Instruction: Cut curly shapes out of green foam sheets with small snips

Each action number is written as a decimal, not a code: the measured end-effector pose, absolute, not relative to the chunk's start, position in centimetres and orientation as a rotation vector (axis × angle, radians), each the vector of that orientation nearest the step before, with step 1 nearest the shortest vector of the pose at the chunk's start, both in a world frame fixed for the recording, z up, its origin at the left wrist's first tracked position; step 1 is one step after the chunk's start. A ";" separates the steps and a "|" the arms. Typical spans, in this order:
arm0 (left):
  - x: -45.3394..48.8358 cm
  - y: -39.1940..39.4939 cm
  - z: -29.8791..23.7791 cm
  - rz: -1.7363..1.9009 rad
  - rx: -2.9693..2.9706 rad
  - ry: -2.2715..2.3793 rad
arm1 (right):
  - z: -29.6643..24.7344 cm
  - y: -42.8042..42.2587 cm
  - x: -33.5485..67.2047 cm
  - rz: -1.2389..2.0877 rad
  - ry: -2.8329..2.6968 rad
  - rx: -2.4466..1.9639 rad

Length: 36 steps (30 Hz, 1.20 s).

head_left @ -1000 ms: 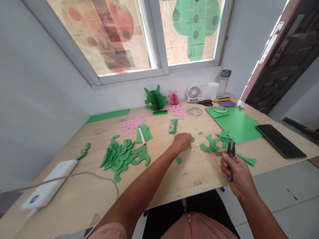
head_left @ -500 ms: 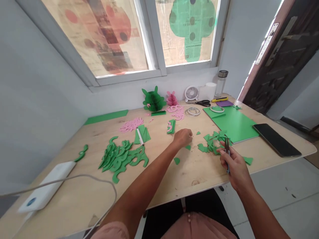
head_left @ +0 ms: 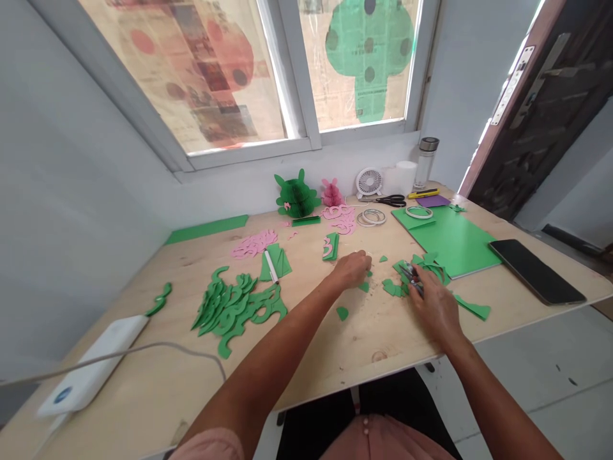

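My right hand (head_left: 435,306) grips a small hand tool (head_left: 410,276) with narrow dark jaws and blue-grey handles. It could be scissors or pliers; I cannot tell which. The jaws are low over a heap of green paper scraps (head_left: 393,288). My left hand (head_left: 353,268) rests on the table with its fingers curled together, fingertips out of sight. Beside it lie a green scrap (head_left: 364,287) and a rounded one (head_left: 341,314). Beyond it is a folded green piece (head_left: 334,246) with pink paper on it. A large pile of curved green cutouts (head_left: 230,306) lies to the left.
Pink cutouts (head_left: 255,243) and a white pen (head_left: 271,266) lie behind the green pile. At right are a green sheet (head_left: 462,237) and a phone (head_left: 536,271). Black-handled scissors (head_left: 393,200), tape rolls (head_left: 371,218) and a fan (head_left: 369,182) stand farther back. A cable crosses the left side.
My right hand has moved left and forward with the tool, which now points left over the scraps. A long green scrap shows beside that wrist. My left hand has barely moved.
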<state>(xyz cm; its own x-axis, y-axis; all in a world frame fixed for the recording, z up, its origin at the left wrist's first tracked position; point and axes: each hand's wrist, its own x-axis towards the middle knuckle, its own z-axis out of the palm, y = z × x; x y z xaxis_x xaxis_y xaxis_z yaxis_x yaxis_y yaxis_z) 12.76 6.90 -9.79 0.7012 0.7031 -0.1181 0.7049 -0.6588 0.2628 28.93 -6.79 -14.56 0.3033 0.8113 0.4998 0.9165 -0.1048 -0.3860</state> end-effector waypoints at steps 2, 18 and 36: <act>13.6 7.2 -9.8 0.031 2.595 1.164 | -14.7 -6.7 28.9 -0.252 -1.502 -1.903; 18.3 7.2 -10.5 0.161 2.388 1.279 | -14.5 -6.7 29.0 -0.270 -1.414 -1.753; 10.5 5.1 -9.3 -0.016 2.442 1.052 | -13.8 -7.4 29.0 -0.290 -1.257 -1.670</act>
<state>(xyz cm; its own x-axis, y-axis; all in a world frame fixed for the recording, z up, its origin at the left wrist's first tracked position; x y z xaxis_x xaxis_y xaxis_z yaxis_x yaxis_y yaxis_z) 10.53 5.08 -9.26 0.7049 0.6822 -0.1940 0.6878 -0.5907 0.4218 28.99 -7.38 -13.77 0.4345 0.5952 0.6760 0.8314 0.0236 -0.5552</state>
